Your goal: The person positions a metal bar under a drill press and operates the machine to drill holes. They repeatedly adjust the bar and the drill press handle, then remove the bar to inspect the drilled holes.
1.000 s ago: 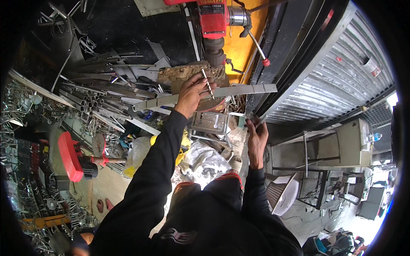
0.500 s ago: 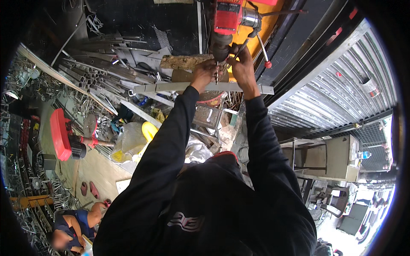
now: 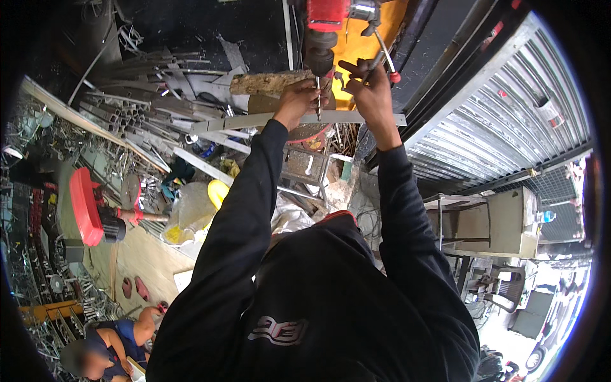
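Note:
A drill press with a red head (image 3: 328, 14) stands ahead of me, its dark chuck (image 3: 320, 54) pointing down. From the chuck hangs a shiny drill bit (image 3: 319, 109). My left hand (image 3: 296, 102) is closed at the bit, its fingertips against the shank just under the chuck. Right of the chuck and apart from it is my right hand (image 3: 374, 95), closed around a dark rod-like chuck key (image 3: 375, 65), with some fingers pointing left. Below both hands a long flat metal strip (image 3: 254, 120) lies crosswise; the bit's tip overlaps it in view.
A feed lever with a red ball (image 3: 394, 77) is close to my right hand. Metal tubes and offcuts (image 3: 127, 114) pile up at left, beside a wood block (image 3: 267, 83). A corrugated shutter (image 3: 503, 114) stands at right. Another person (image 3: 118, 344) sits at lower left.
My right hand has drawn away from the chuck to the right, taking the chuck key with it. My left hand stays at the drill bit. The view has shifted slightly.

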Available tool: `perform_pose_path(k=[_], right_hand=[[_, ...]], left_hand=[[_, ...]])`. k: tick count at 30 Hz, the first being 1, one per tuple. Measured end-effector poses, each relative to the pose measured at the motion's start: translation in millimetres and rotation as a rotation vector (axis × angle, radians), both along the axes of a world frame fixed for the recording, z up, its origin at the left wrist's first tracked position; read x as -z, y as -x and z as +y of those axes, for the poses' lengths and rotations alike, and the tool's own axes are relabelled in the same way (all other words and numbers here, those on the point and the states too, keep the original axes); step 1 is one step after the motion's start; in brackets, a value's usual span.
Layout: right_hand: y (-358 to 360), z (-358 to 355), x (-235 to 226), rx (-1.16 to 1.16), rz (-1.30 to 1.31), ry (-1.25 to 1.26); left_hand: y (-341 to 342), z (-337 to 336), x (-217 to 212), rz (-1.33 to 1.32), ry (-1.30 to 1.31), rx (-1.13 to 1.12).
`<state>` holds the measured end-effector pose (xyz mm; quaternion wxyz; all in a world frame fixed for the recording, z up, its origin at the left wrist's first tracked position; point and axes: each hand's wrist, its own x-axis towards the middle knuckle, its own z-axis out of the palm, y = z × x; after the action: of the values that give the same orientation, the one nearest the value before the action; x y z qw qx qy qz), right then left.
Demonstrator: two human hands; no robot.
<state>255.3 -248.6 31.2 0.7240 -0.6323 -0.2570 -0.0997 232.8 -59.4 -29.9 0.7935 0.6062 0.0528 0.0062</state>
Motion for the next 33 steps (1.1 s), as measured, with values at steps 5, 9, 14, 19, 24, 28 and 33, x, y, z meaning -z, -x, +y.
perform_pose_path(k=[5, 9, 14, 19, 24, 28, 33], right_hand=[[-25.0, 32.7, -12.9, -0.011, 0.127, 0.152], [-10.9, 32.2, -13.5, 0.181, 0.012, 0.326], [-8.0, -2.3, -3.8, -0.065, 0.239, -0.067], [-31.6, 19.6, -6.3, 0.019, 0.092, 0.122], [-12.0, 33.0, -14.0, 0.18, -0.013, 0.342], [12.9, 9.1, -12.8, 0.168, -0.041, 0.228], [-1.5, 2.6, -10.8, 0.211, -0.122, 0.221]], left_hand=[[4.2, -6.1, -8.5, 0.021, -0.038, 0.005], [1.1, -10.4, -1.1, -0.004, 0.002, -0.049], [-10.2, -9.1, 13.0, -0.043, 0.031, -0.035], [-11.2, -6.2, 22.5, -0.084, 0.033, -0.074], [-19.0, -8.4, 41.1, -0.191, -0.101, -0.241], [-28.5, -5.2, 47.2, -0.336, -0.032, -0.136], [-14.3, -8.1, 42.2, -0.374, 0.331, 0.016]])
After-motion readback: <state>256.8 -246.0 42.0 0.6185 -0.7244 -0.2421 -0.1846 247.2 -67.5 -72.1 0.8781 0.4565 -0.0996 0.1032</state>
